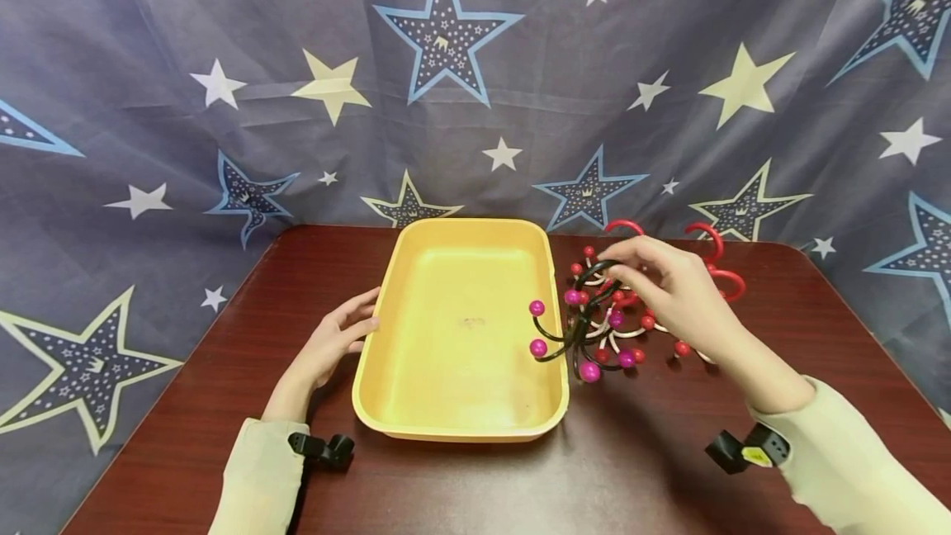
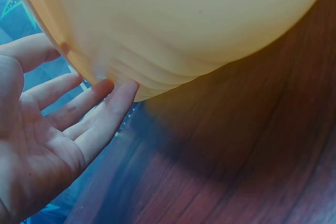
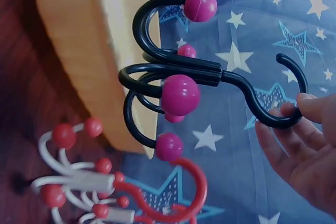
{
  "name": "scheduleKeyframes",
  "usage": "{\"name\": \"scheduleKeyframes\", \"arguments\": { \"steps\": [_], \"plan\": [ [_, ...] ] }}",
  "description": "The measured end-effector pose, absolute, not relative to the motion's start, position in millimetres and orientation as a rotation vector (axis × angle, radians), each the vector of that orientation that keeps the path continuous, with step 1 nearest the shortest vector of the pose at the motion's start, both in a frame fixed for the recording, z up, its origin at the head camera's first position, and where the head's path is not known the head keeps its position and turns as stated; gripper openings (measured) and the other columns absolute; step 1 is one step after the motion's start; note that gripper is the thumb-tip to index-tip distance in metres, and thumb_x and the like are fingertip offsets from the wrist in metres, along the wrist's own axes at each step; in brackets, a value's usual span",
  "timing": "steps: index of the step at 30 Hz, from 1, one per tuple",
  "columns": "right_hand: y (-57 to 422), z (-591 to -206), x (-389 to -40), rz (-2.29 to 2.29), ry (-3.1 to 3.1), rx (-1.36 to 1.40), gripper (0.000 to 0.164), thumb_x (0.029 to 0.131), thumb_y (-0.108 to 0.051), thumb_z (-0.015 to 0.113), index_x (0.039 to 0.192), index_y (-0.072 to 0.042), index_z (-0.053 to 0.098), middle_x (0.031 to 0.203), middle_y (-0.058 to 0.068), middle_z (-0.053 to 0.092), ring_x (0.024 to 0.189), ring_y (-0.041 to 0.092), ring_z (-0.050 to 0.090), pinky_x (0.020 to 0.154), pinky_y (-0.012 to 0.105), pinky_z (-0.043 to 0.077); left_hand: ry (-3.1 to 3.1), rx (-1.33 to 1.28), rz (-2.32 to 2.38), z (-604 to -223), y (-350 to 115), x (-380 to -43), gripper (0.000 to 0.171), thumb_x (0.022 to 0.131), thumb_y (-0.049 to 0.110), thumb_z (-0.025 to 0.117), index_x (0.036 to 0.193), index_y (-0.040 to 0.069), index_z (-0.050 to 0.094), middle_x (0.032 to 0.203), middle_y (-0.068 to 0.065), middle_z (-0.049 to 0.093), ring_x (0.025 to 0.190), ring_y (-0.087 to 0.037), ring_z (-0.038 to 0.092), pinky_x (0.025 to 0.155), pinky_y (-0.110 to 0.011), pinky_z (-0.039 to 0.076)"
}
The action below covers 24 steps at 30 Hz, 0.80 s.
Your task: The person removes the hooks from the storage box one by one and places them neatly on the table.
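My right hand (image 1: pixel 672 291) pinches the hook end of a black multi-armed hanging hook (image 3: pixel 210 74) between thumb and fingers. Magenta balls (image 3: pixel 180 95) cap its curved arms, which overlap the right rim of a yellow plastic tray (image 1: pixel 461 432) in the head view. On the tray's left side, my left hand (image 1: pixel 327 345) holds the edge, thumb at the rim and fingers against the outer wall. The left wrist view shows those fingers (image 2: pixel 113 111) fairly straight along the tray's underside.
Several white multi-armed hooks with red hook ends (image 1: pixel 728 283) and red balls (image 1: pixel 681 348) lie to the right of the tray, partly behind my right hand. A dark red wooden table (image 1: pixel 631 477) carries everything. Behind it hangs a grey star-patterned cloth (image 1: pixel 535 48).
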State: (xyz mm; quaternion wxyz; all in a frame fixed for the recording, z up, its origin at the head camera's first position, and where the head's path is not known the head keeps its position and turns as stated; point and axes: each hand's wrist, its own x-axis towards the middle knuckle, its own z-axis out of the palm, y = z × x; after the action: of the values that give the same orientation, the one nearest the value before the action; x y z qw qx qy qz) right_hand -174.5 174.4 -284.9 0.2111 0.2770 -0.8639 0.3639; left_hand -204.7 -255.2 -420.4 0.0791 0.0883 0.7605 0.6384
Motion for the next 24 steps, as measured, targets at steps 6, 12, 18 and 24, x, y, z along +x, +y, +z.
{"name": "scheduleKeyframes", "arguments": {
  "steps": [6, 12, 18, 24],
  "plan": [
    [197, -293, -164, 0.936, -2.445, 0.747, 0.022, 0.081, -0.007, 0.067, 0.098, -0.021, 0.065, 0.089, -0.012, 0.064, 0.070, 0.002, 0.055, 0.061, 0.012, 0.042, 2.277, 0.262, 1.907, -421, -255, -205, 0.055, 0.092, 0.018, 0.053, 0.142, 0.013, 0.031, 0.134, -0.024, 0.042, 0.103, -0.022, 0.059, 0.076, -0.034, 0.053],
    [214, -300, -156, 0.855, -2.441, 0.759, 0.025, 0.078, -0.002, 0.068, 0.095, -0.020, 0.066, 0.088, -0.012, 0.065, 0.070, -0.003, 0.053, 0.060, 0.011, 0.041, 2.278, 0.258, 1.906, -420, -255, -205, 0.055, 0.092, 0.019, 0.053, 0.142, 0.013, 0.031, 0.134, -0.023, 0.042, 0.101, -0.019, 0.060, 0.076, -0.033, 0.053],
    [225, -310, -150, 0.828, -2.503, 0.718, 0.026, 0.079, -0.005, 0.068, 0.096, -0.025, 0.066, 0.092, -0.010, 0.066, 0.078, -0.005, 0.054, 0.063, 0.011, 0.041, 2.270, 0.247, 1.908, -420, -255, -206, 0.057, 0.091, 0.021, 0.054, 0.143, 0.013, 0.030, 0.134, -0.024, 0.041, 0.101, -0.017, 0.060, 0.076, -0.032, 0.053],
    [230, -325, -150, 0.859, -2.554, 0.715, 0.021, 0.082, -0.006, 0.066, 0.097, -0.021, 0.066, 0.091, -0.009, 0.065, 0.072, -0.001, 0.056, 0.062, 0.012, 0.043, 2.277, 0.251, 1.906, -421, -255, -205, 0.057, 0.091, 0.021, 0.054, 0.142, 0.013, 0.031, 0.134, -0.024, 0.041, 0.100, -0.017, 0.060, 0.075, -0.031, 0.054]
  ]
}}
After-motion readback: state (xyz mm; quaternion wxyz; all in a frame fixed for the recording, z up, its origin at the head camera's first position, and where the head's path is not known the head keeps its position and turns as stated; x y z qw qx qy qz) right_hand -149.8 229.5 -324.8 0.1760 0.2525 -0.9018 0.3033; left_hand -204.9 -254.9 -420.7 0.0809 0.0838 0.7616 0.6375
